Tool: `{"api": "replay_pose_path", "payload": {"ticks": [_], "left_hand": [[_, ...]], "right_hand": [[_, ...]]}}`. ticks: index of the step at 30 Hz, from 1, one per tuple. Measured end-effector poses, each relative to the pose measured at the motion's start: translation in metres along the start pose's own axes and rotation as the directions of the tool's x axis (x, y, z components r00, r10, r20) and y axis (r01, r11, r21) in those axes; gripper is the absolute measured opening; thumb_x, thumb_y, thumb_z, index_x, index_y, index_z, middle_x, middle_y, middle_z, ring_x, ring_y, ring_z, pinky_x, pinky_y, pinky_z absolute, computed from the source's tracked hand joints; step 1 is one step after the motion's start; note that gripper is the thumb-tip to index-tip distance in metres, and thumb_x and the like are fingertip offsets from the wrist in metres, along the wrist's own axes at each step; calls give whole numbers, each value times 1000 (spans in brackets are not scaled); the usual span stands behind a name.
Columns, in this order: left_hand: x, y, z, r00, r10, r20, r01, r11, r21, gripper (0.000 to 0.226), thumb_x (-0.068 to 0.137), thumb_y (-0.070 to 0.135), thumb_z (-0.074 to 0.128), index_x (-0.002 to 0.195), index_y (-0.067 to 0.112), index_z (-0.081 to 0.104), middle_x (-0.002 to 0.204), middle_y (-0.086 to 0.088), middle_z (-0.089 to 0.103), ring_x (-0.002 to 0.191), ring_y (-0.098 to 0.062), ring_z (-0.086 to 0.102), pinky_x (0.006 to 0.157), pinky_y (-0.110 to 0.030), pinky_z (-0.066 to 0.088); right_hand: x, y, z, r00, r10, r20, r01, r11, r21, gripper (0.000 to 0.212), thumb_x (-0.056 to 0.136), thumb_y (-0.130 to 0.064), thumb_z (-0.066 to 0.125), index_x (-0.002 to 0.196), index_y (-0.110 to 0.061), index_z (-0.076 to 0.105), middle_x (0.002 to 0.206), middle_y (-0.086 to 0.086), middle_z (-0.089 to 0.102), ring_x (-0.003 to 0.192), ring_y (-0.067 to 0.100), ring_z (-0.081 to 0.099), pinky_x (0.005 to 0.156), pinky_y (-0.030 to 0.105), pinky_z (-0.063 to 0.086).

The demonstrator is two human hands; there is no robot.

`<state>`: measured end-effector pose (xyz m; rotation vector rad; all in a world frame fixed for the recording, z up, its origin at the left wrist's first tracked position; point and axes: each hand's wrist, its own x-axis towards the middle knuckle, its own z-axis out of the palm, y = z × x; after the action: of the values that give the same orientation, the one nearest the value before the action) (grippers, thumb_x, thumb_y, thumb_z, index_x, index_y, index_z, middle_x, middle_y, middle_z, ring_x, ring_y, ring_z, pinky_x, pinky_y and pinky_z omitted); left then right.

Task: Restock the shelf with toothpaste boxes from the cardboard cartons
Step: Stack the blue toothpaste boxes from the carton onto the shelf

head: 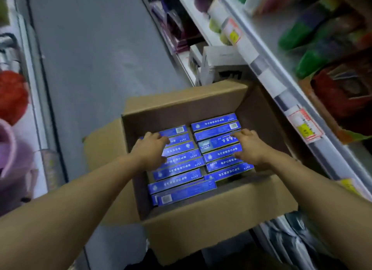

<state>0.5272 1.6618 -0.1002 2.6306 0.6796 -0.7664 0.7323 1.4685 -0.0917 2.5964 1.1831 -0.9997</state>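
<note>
Reaching into the carton [201, 225], left hand [150, 149] and right hand [248, 147], fingers apparently loosely spread, touch toothpaste boxes [181, 173].

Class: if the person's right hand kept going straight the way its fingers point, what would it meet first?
Most likely the blue toothpaste boxes in the right-hand stack inside the open brown cardboard carton; the right hand already hovers at them, though contact is unclear.

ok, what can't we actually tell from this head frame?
- Grip: left hand and right hand lie on the blue toothpaste boxes; their fingers are seen from behind, so whether they hold anything is unclear.
- Layers below the top boxes: covered, inside the carton.
- Print on the boxes and the shelf price tags: blurred.
- Goods on the right shelf: smeared, cut off by the edge.
</note>
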Motion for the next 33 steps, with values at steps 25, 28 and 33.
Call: {"api": "replay_pose_path", "payload": {"ticks": [25, 28, 33], "left_hand": [[65, 41, 161, 926, 209, 314, -186, 977, -104, 57, 81, 54, 62, 125, 22, 45, 120, 0, 54, 109, -24, 54, 72, -30, 37], [63, 52, 157, 924, 301, 237, -313, 950, 13, 53, 84, 42, 57, 128, 18, 38, 113, -6, 58, 102, -30, 56, 72, -32, 40], [74, 52, 139, 969, 190, 161, -172, 978, -114, 48, 76, 32, 65, 119, 20, 47, 106, -7, 62, 97, -30, 57, 65, -30, 36]], "right_hand": [[81, 68, 104, 988, -38, 149, 21, 993, 116, 57, 89, -17, 61, 141, -16, 37, 143, 11, 32, 132, 29, 35, 106, 36, 34], [79, 68, 102, 991, -7, 137, -7, 995, 103, 49, 92, -12, 53, 139, -14, 40, 141, 13, 34, 128, 31, 39, 104, 35, 34], [77, 60, 102, 991, 12, 132, -27, 993, 116, 43, 94, -11, 48, 137, -15, 42, 140, 13, 37, 124, 31, 43, 102, 38, 38]]}}
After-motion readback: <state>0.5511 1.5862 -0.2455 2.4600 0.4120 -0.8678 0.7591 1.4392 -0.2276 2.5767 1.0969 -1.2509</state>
